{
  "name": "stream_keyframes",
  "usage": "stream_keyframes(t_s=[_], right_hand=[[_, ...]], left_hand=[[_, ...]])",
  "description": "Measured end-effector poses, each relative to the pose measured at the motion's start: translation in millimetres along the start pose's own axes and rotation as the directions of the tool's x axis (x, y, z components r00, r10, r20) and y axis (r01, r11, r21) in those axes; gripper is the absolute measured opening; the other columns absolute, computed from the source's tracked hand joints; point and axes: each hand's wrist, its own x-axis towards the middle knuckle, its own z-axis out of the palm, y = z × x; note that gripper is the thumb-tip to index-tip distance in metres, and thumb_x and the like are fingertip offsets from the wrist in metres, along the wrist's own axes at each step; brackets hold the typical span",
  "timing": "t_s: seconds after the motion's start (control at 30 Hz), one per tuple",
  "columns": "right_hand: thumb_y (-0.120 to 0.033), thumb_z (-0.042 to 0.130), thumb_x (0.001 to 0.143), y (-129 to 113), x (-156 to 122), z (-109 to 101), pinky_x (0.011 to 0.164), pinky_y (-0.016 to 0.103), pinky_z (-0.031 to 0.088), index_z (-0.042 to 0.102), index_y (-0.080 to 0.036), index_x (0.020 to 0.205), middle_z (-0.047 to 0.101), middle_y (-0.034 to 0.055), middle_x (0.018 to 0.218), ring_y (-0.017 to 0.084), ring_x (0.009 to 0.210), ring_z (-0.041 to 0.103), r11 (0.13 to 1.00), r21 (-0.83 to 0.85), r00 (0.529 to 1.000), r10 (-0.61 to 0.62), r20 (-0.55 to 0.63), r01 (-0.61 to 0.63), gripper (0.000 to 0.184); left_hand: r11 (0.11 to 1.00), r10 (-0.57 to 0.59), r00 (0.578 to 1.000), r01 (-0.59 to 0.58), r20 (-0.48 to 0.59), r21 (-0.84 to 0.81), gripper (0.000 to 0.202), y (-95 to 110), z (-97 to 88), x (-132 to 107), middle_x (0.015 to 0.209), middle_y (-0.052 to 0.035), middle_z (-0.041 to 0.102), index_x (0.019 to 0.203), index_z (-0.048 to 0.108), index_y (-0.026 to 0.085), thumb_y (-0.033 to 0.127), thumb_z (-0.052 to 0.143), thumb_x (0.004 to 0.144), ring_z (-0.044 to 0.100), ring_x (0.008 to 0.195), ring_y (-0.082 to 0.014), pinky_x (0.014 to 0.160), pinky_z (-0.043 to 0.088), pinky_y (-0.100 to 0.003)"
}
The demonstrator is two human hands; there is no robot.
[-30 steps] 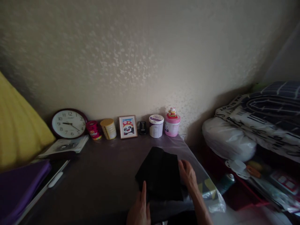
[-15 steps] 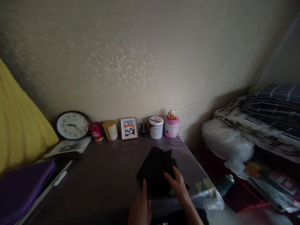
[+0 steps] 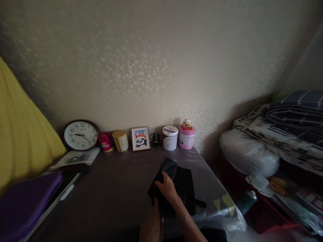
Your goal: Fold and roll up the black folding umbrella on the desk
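Observation:
A folded black cloth item (image 3: pixel 185 186) lies near the front of the table, with a short strap-like piece (image 3: pixel 201 203) sticking out at its right. My right hand (image 3: pixel 167 187) reaches over it to the upper left, thumb and fingers apart, touching the dark fabric. At the lower left edge of the cloth is my left hand (image 3: pixel 152 220), its index finger stretched out along that edge. Its other fingers are partly hidden in shadow. Dim light hides what kind of item the cloth is.
Along the wall stand a clock (image 3: pixel 80 135), a red can (image 3: pixel 105 142), a yellow can (image 3: pixel 120 140), a panda picture frame (image 3: pixel 140 138), a white tub (image 3: pixel 170 138) and a pink tub (image 3: pixel 187 138). A purple folder (image 3: pixel 32 195) lies left. Bedding (image 3: pixel 285 127) is piled right.
My right hand has moved left from the right side of the black cloth to its upper left part. More of the cloth's right side and the strap-like piece now show. My left hand stays nearly in place.

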Motion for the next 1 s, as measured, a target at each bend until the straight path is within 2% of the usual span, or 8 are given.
stream_keyframes(t_s=[0.1,0.3,0.4,0.5,0.67,0.8,0.9,1.0], right_hand=[[-0.027,0.056,0.07,-5,1,-2,0.082,0.033,0.045,0.049,-0.012,0.116,0.063,0.0136,0.106,0.026,0.101,0.058,0.995,0.011,0.994,0.103,0.032,-0.104,0.049],[-0.03,0.057,0.068,-9,3,-7,0.071,0.029,0.045,0.049,-0.013,0.115,0.066,0.0118,0.097,0.025,0.092,0.061,0.991,-0.021,0.987,0.135,0.084,-0.134,0.05],[-0.029,0.057,0.068,-13,2,-9,0.068,0.028,0.045,0.049,-0.013,0.115,0.067,0.01,0.09,0.024,0.088,0.062,0.991,-0.034,0.984,0.131,0.124,-0.128,0.05],[-0.026,0.057,0.068,-20,-2,-12,0.068,0.027,0.044,0.052,-0.015,0.112,0.068,0.0078,0.089,0.023,0.087,0.062,0.995,-0.067,0.984,0.09,0.156,-0.08,0.045],[-0.027,0.056,0.071,-28,-11,-13,0.069,0.025,0.043,0.061,-0.025,0.1,0.069,0.0009,0.085,0.019,0.083,0.063,0.994,-0.104,0.975,-0.006,0.221,0.029,0.029],[-0.028,0.05,0.079,-27,-21,-21,0.069,0.021,0.042,0.067,-0.029,0.084,0.07,-0.0046,0.081,0.013,0.078,0.063,0.975,-0.002,0.934,-0.212,0.289,0.221,0.018],[-0.023,0.042,0.085,-20,-32,-30,0.077,0.021,0.042,0.066,-0.027,0.088,0.069,-0.0037,0.087,0.012,0.084,0.06,0.918,0.101,0.889,-0.397,0.228,0.384,0.024],[-0.019,0.037,0.088,-6,-40,-34,0.091,0.026,0.038,0.062,-0.023,0.099,0.066,0.0007,0.097,0.013,0.1,0.055,0.883,0.094,0.874,-0.468,0.129,0.46,0.027]], left_hand=[[0.999,0.006,1.0,-0.006,0.002,-0.034,0.061,-4,3.2,2,0.14,-0.0178,0.029,0.138,0.008,0.003,0.016,0.03,0.082,0.042,0.12,-0.0183,0.09,0.039,-0.023],[0.994,0.092,0.996,-0.093,-0.015,-0.054,0.065,-10,-0.2,-1,0.139,-0.0137,0.032,0.139,0.005,0.01,0.019,0.032,0.081,0.042,0.119,-0.0197,0.094,0.037,-0.029],[0.984,0.179,0.982,-0.178,0.056,-0.014,0.068,-8,-11.1,0,0.136,-0.0126,0.038,0.14,0.007,0.018,0.019,0.036,0.079,0.048,0.113,-0.0215,0.089,0.04,-0.031],[0.986,0.15,0.978,-0.158,0.145,0.047,0.066,-4,-20.8,6,0.126,-0.0119,0.048,0.138,0.017,0.021,0.017,0.04,0.076,0.055,0.103,-0.0216,0.083,0.042,-0.031],[0.993,0.098,0.983,-0.108,0.156,0.057,0.054,1,-21.0,16,0.12,-0.0089,0.054,0.129,0.036,0.022,0.018,0.044,0.075,0.058,0.096,-0.0214,0.078,0.043,-0.031],[0.996,0.071,0.989,-0.077,0.133,0.042,0.038,1,-18.4,19,0.104,-0.0082,0.063,0.118,0.047,0.018,0.023,0.036,0.082,0.061,0.089,-0.0205,0.073,0.044,-0.03],[0.997,0.063,0.99,-0.067,0.125,0.029,0.037,2,-19.3,19,0.1,-0.0095,0.065,0.117,0.048,0.015,0.023,0.034,0.084,0.062,0.087,-0.0202,0.07,0.044,-0.028],[0.998,0.044,0.992,-0.049,0.116,0.035,0.047,2,-19.0,20,0.097,-0.0103,0.066,0.129,0.035,0.012,0.022,0.037,0.083,0.063,0.085,-0.0202,0.067,0.043,-0.026]])
